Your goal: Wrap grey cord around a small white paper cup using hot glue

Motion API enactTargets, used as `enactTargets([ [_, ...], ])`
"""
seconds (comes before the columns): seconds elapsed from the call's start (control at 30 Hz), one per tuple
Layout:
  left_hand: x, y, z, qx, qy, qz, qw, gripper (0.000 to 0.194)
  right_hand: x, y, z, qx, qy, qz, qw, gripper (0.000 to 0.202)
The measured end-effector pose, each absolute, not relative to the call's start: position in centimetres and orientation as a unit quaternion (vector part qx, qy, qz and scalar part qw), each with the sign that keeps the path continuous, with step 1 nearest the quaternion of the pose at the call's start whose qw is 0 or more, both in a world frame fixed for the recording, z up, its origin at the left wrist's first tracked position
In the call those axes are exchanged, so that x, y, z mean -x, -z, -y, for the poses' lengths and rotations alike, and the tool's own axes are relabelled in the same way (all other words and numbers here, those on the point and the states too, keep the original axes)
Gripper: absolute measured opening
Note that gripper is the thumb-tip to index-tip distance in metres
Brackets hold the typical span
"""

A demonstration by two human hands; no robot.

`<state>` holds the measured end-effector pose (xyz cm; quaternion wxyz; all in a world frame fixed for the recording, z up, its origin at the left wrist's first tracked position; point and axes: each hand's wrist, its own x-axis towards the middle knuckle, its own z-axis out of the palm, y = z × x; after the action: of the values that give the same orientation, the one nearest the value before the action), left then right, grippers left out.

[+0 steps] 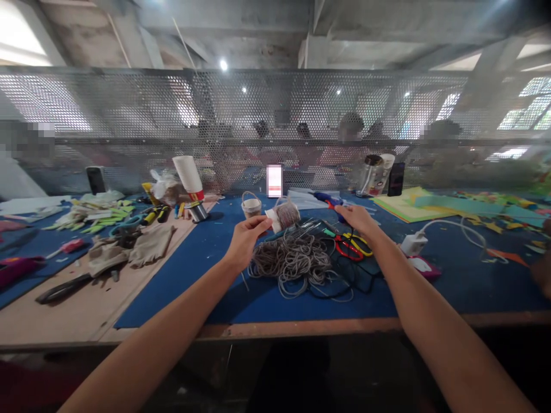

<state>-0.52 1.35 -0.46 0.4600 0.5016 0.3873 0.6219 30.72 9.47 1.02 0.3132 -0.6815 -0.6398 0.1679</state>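
Between the fingers of my left hand [248,236] is the white end of a small cord-wrapped cup [287,214], tilted on its side above the pile of grey cord [297,261]. My right hand [357,220] is closed around a blue glue gun [328,200], whose front points left toward the cup. A second small cup with a looped handle [251,206] stands upright just behind my left hand. Red-handled and yellow-handled scissors [350,248] lie below my right hand, beside the cord.
Stacked paper cups [188,176] stand at the left, near gloves [150,245] and paper scraps. A lit phone [274,180] stands by the mesh divider [241,109]. At the right are a white plug [414,244], its cable and coloured paper [402,206]. People sit beyond the mesh.
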Motion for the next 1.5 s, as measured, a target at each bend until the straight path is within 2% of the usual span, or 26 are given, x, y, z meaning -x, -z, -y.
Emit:
enactTargets([
  [0.07, 0.5, 0.4, -1.3, -0.506, -0.62, -0.386, 0.459, 0.026, -29.7, -1.5, -8.9, 0.638, -0.21, 0.628, 0.394, 0.041],
  [0.13, 0.5, 0.4, -1.3, -0.51, -0.618, -0.387, 0.456, 0.026, -28.6, -2.1, -8.1, 0.515, -0.337, 0.578, 0.536, 0.038],
  [0.17, 0.5, 0.4, -1.3, -0.513, -0.617, -0.389, 0.453, 0.026, -28.1, -2.3, -7.5, 0.461, -0.373, 0.568, 0.571, 0.042],
  [0.27, 0.6, 0.6, -1.4, -0.518, -0.616, -0.395, 0.442, 0.024, -26.6, -3.1, -5.9, 0.359, -0.413, 0.582, 0.601, 0.046],
  [0.37, 0.6, 0.7, -1.6, -0.519, -0.623, -0.397, 0.429, 0.024, -25.4, -3.4, -4.6, 0.309, -0.423, 0.63, 0.573, 0.04],
  [0.5, 0.4, 0.6, -1.5, -0.51, -0.638, -0.403, 0.413, 0.024, -24.0, -3.0, -3.7, 0.332, -0.349, 0.681, 0.551, 0.031],
  [0.7, 0.2, 0.3, -1.2, -0.5, -0.659, -0.398, 0.397, 0.029, -22.6, -3.0, -2.2, 0.412, -0.277, 0.708, 0.502, 0.033],
  [1.03, 0.3, 0.4, -1.3, -0.508, -0.667, -0.412, 0.356, 0.027, -21.5, -2.1, -1.8, 0.393, -0.276, 0.749, 0.456, 0.039],
  [1.5, 0.4, 0.4, -1.1, -0.535, -0.654, -0.429, 0.32, 0.023, -21.8, -1.1, -2.2, 0.425, -0.107, 0.808, 0.395, 0.049],
])
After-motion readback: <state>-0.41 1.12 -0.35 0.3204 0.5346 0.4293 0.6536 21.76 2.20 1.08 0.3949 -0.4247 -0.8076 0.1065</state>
